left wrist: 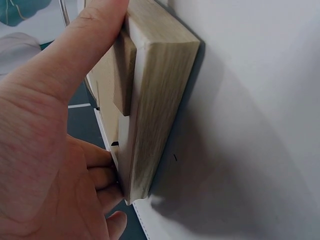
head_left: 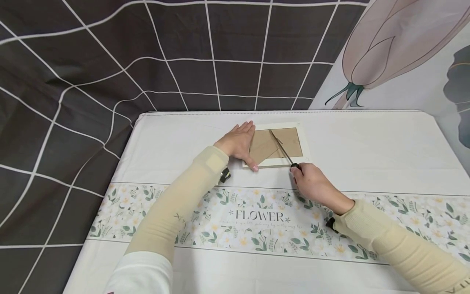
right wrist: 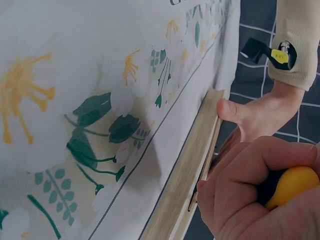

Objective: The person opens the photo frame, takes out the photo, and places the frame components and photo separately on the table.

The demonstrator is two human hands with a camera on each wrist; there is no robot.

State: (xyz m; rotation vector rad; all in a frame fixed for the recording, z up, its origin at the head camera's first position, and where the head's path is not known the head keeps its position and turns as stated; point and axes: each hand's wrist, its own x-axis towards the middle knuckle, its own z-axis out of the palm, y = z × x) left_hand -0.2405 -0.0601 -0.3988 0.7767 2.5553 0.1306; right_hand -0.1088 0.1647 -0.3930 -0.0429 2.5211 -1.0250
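Picture frame (head_left: pixel 304 143) is lying back-up on the tabletop (head_left: pixel 183 139). My left hand (head_left: pixel 240 143) is steadying the frame's left end, fingers spread wide. My right hand (head_left: pixel 312 181), at the frame's near edge, is curling its fingers round the screwdriver (right wrist: pixel 294 184); the shaft is slanting toward the frame's far edge, contact at the tip unclear. Judgement: low shaft, small strokes and firm left-hand pressure should be serving best; a slip could be scoring the board. The frame's recess is holding a brown backing board (head_left: pixel 291 143); I'm not seeing beneath.
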